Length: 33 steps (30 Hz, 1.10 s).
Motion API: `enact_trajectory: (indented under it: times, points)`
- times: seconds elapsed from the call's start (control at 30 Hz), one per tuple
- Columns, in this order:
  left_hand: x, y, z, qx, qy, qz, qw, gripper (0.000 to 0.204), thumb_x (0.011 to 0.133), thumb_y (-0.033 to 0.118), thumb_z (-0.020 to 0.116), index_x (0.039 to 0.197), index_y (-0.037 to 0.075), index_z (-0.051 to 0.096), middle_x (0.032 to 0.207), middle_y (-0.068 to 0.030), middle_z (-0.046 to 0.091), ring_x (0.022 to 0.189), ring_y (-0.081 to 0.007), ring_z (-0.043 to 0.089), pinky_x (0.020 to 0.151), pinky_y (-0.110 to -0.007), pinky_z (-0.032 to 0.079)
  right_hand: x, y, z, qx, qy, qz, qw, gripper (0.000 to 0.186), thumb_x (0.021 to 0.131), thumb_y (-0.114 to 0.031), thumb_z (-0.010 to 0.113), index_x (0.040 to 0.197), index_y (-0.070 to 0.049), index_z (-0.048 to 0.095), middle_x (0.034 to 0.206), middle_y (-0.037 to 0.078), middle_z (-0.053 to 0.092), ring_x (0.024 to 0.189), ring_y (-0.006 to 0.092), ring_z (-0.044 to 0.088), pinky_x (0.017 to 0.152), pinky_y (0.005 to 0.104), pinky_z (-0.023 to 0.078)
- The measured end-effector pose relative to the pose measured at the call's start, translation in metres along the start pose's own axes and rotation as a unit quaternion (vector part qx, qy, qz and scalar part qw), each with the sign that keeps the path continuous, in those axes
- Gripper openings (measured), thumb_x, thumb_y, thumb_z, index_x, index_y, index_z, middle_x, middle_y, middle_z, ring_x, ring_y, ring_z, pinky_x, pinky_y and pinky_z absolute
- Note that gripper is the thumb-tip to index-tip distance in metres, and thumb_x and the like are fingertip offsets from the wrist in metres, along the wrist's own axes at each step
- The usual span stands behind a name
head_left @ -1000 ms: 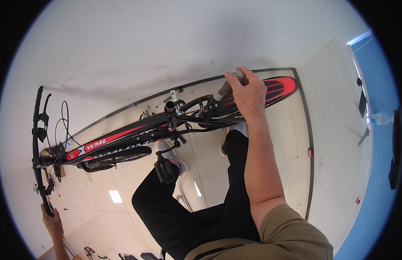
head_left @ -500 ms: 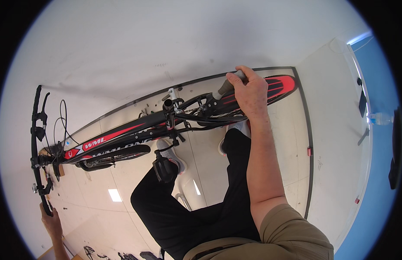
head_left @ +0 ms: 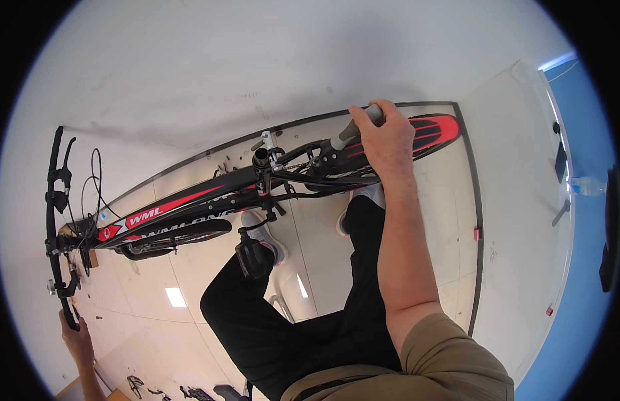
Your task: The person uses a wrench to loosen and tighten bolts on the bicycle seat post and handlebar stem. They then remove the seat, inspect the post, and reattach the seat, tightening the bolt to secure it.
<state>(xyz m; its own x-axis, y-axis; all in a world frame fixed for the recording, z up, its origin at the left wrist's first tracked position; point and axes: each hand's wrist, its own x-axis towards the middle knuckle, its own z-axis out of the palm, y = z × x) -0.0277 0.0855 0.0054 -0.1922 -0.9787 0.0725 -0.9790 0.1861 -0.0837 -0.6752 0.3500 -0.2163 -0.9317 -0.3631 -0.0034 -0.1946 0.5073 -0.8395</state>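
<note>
A black and red bicycle (head_left: 164, 212) stands lengthwise before me, its front to the left. At the far left, my left hand (head_left: 78, 339) is closed around the near end of the black handlebar (head_left: 52, 230). My right hand (head_left: 388, 144) is wrapped round a grey, handle-like piece (head_left: 343, 138) with a wider lower end, which slants over the front part of the red and black rear mudguard (head_left: 435, 129). Part of that piece is hidden by my fingers. The seat tube (head_left: 261, 158) shows an open top with no saddle, and a silver clamp lever (head_left: 268, 139) beside it.
My legs (head_left: 290, 327) stand close on the near side, next to the pedal (head_left: 253, 257). A white wall (head_left: 256, 60) rises behind the bicycle. Several dark parts (head_left: 196, 393) lie on the floor at the lower left. A clear bottle (head_left: 587, 185) is at the right.
My right hand and the grey piece have shifted very slightly up and right. The bicycle's front end appears a touch further left. Both hands keep their grips.
</note>
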Motion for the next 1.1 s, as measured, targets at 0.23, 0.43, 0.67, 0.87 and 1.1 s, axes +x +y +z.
enact_trajectory:
  times: [0.23, 0.43, 0.67, 0.87, 1.1]
  points:
    - [0.001, -0.012, 0.003, 0.002, 0.021, 0.025, 0.999, 0.044, 0.092, 0.005, 0.062, 0.134, 0.006, 0.048, 0.065, -0.0079, 0.046, 0.059, -0.0219, 0.048, 0.059, -0.043, 0.044, 0.001, 0.018, 0.021, 0.042, -0.002, -0.017, 0.999, 0.049, 0.088, -0.024, 0.074, 0.128, 0.001, 0.057, 0.081, 0.014, 0.067, 0.061, 0.0197, 0.067, 0.059, 0.0334, 0.055]
    - [-0.002, 0.004, 0.001, -0.005, 0.017, 0.025, 1.0, 0.039, 0.092, 0.004, 0.06, 0.129, 0.006, 0.05, 0.065, -0.0047, 0.043, 0.057, -0.0165, 0.044, 0.055, -0.038, 0.041, 0.001, 0.012, 0.016, 0.061, -0.018, 0.035, 0.997, 0.048, 0.089, -0.024, 0.072, 0.125, 0.003, 0.057, 0.098, 0.023, 0.071, 0.091, 0.0353, 0.07, 0.086, 0.0415, 0.053]
    - [-0.002, 0.004, -0.001, 0.012, 0.025, 0.029, 0.999, 0.035, 0.092, 0.006, 0.058, 0.126, 0.006, 0.051, 0.066, -0.0034, 0.044, 0.056, -0.0144, 0.044, 0.053, -0.037, 0.041, 0.004, 0.013, 0.008, 0.056, -0.018, 0.017, 0.998, 0.047, 0.089, -0.029, 0.072, 0.122, 0.004, 0.063, 0.095, 0.022, 0.072, 0.091, 0.0346, 0.07, 0.085, 0.0405, 0.053]
    - [0.0, -0.007, 0.001, 0.031, 0.032, 0.032, 0.999, 0.036, 0.093, 0.008, 0.06, 0.128, 0.006, 0.051, 0.065, -0.0043, 0.045, 0.057, -0.0159, 0.045, 0.055, -0.04, 0.042, 0.004, 0.012, 0.007, 0.041, -0.026, 0.006, 0.999, 0.047, 0.09, -0.029, 0.071, 0.122, 0.004, 0.064, 0.094, 0.023, 0.072, 0.091, 0.0351, 0.07, 0.086, 0.0414, 0.053]
    - [-0.001, 0.001, -0.001, 0.018, 0.022, -0.003, 1.0, 0.04, 0.092, 0.006, 0.063, 0.13, 0.006, 0.051, 0.066, -0.0069, 0.046, 0.058, -0.0189, 0.046, 0.057, -0.04, 0.043, 0.001, 0.007, 0.003, 0.029, -0.019, -0.033, 0.999, 0.042, 0.09, -0.024, 0.071, 0.122, 0.003, 0.064, 0.092, 0.021, 0.072, 0.086, 0.0323, 0.069, 0.083, 0.0394, 0.053]
